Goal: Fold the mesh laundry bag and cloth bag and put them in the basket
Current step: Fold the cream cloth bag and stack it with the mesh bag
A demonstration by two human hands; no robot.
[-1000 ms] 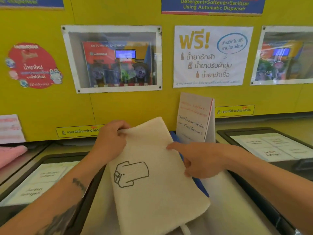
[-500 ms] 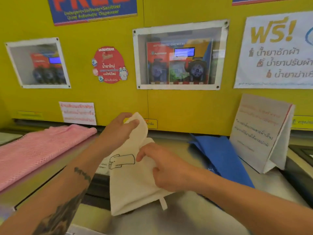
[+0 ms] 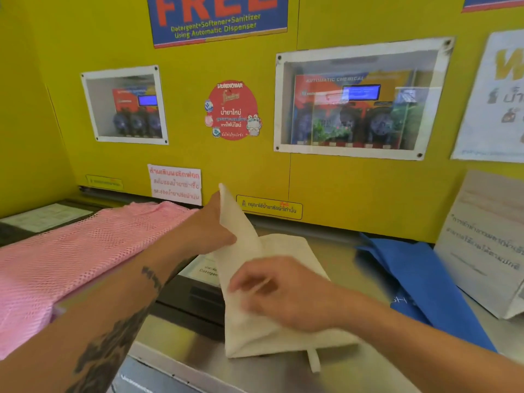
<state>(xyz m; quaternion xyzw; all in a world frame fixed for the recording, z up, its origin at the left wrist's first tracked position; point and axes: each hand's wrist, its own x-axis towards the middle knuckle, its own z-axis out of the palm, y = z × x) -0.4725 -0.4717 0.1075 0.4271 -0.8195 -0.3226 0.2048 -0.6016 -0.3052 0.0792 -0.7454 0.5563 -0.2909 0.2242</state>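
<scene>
While the view has swung further left since half a second ago, the left hand [image 3: 211, 222] now lifts a pinched flap of the cream cloth bag [image 3: 272, 296] higher, hiding the shirt drawing, and the right hand [image 3: 279, 293], blurred, presses fingers curled on the bag's middle. The bag lies on the steel machine top [image 3: 334, 256], its loop toward the front edge. The pink mesh laundry bag [image 3: 79, 259] covers the left end, and a blue bag [image 3: 425, 279] and paper sign [image 3: 487, 242] occupy the right end.
</scene>
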